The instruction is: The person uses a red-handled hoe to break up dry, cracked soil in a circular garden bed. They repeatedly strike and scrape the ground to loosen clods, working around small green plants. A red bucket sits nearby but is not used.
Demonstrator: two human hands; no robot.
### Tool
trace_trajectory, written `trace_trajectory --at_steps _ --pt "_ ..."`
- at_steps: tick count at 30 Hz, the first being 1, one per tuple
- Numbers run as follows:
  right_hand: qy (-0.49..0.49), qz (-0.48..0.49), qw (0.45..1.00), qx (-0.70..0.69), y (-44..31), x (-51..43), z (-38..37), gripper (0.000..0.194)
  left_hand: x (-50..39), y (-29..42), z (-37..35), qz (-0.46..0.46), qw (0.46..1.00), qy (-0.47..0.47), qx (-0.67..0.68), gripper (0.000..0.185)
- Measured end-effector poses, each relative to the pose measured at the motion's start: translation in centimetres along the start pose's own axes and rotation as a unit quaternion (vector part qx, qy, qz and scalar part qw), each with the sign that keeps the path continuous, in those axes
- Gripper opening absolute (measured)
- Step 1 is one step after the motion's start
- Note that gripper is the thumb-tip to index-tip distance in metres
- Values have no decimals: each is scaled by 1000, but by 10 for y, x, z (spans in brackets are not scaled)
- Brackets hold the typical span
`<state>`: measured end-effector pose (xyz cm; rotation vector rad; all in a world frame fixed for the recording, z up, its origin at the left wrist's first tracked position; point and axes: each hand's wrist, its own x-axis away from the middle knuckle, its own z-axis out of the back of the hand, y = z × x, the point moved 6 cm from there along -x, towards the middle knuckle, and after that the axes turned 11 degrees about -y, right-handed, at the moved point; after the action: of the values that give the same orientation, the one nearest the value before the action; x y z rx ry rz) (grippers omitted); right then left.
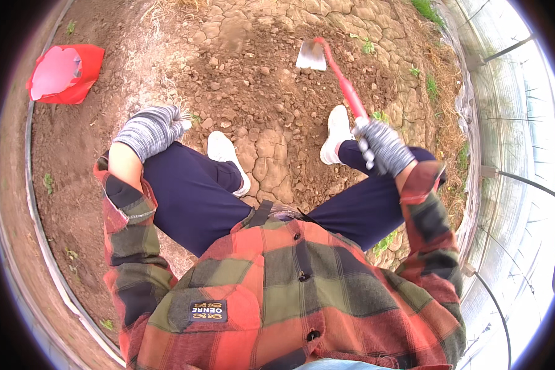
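My right hand [386, 145], in a grey striped glove, grips the red handle [349, 95] of a short hand hoe. The hoe's flat metal blade [311, 56] is at the far end, over loose broken soil [263, 78]; whether it touches the ground I cannot tell. My left hand [150, 129], gloved alike, is by my left knee with its fingers curled in. A small weed [193, 117] with pale, root-like strands shows at its fingertips and appears pinched there. Part of the weed is hidden by the glove.
A red bag [85, 74] with an open, pale pink inside stands on the soil at left. My white shoes [224, 155] are planted apart on cracked earth. Small green weeds [368, 46] dot the ground. Clear plastic sheeting [504, 125] with bars rises along the right.
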<state>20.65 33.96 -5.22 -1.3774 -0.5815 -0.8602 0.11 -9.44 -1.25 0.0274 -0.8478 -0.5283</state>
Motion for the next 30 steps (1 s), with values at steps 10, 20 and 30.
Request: trace_trajectory --at_steps 10,20,30 --pt "-24 -55 998 -19 100 -210 -137 47 -69 81 25 -181 973 3 -144 43" --pt "-29 -142 957 249 260 -87 -110 58 -34 68 4 -164 979 -62 -102 48" --pt "-26 -68 985 157 158 -156 -99 51 -12 51 4 -129 990 -7 -51 49"
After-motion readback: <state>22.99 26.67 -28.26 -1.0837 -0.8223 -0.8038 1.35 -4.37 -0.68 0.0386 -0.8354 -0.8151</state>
